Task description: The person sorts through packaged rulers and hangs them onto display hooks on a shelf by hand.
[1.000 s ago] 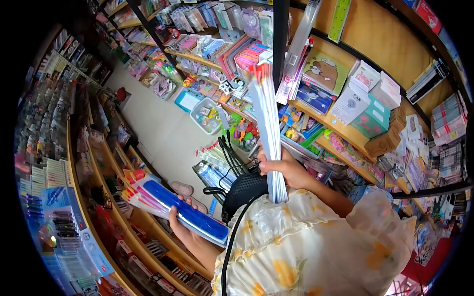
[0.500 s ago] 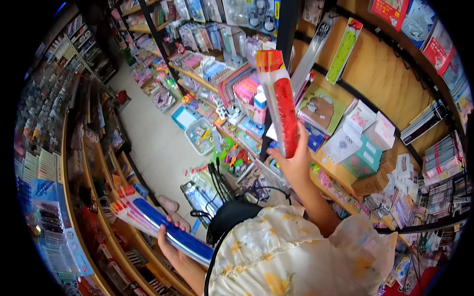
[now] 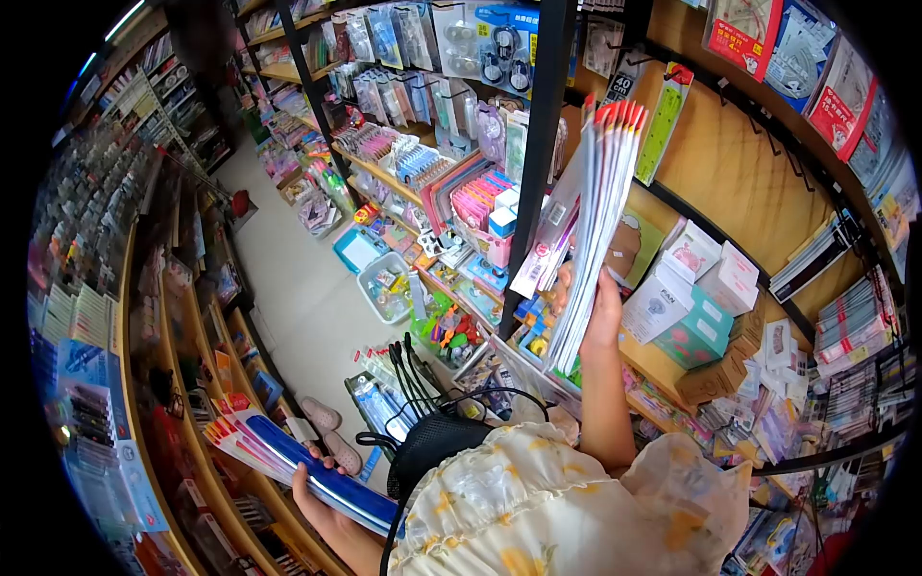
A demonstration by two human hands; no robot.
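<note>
My left hand [image 3: 315, 482] is wrapped round a stack of long, narrow rulers [image 3: 317, 453] in clear sleeves, a blue one on top. The stack slants at the lower left, its red and yellow header ends fanned beside the shelves. Upright in front of the rack, my right hand [image 3: 597, 312] grips a second sheaf of packaged rulers [image 3: 603, 216], seen edge-on with red tips upward. Beside that sheaf, a clear pack with a white and pink barcode label [image 3: 540, 267] shows; whether the hand holds it is unclear. Behind hangs a green packaged ruler [image 3: 665, 125].
A black shelf post [image 3: 540, 163] stands close to my right hand. White and teal boxes [image 3: 696, 317] sit on the right shelf. Bins of small toys [image 3: 449, 331] and a black bag [image 3: 437, 446] are below. Wooden shelves [image 3: 182, 384] run along the left.
The right-hand sheaf has turned from its red face to edge-on and moved slightly right and down. The barcode-labelled pack now shows beside it. The left-hand stack has shifted slightly left and down.
</note>
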